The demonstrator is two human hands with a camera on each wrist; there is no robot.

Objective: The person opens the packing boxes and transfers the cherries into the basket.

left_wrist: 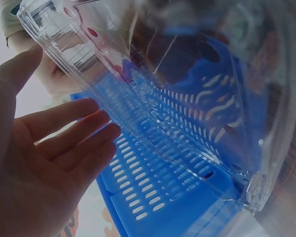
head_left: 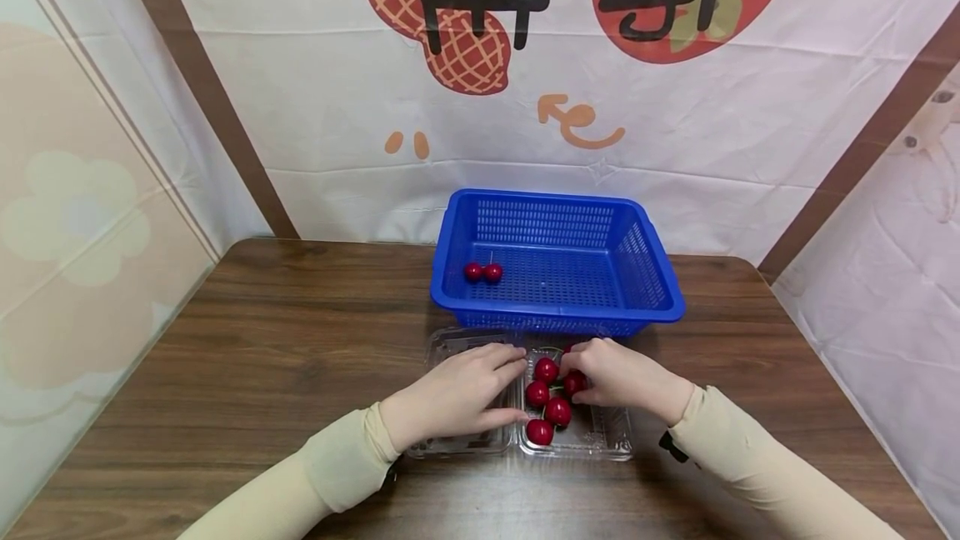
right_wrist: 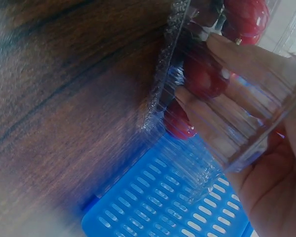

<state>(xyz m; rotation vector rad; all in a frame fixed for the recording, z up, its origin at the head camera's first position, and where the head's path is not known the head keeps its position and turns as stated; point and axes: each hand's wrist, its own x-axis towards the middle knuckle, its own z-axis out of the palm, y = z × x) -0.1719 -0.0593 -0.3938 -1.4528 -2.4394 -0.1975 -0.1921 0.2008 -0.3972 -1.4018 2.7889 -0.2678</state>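
Observation:
A clear plastic clamshell box lies open on the table, its lid [head_left: 442,348] at left and its tray [head_left: 611,440] at right. Several red cherries [head_left: 557,412] are in the tray. My right hand [head_left: 622,375] reaches into it, thumb and fingers around a cherry [right_wrist: 204,76]; another cherry [right_wrist: 180,121] shows near the fingertips. Over the lid, my left hand [head_left: 459,390] has its fingers extended toward the seam between lid and tray. The left wrist view shows the left hand [left_wrist: 54,148] holding nothing, beside the clear plastic.
Just behind the box stands a blue plastic basket [head_left: 555,315] with slotted walls. Two cherries [head_left: 482,272] lie in its left part. The brown wood-grain table [head_left: 300,340] meets a printed white cloth [head_left: 337,198] at the back.

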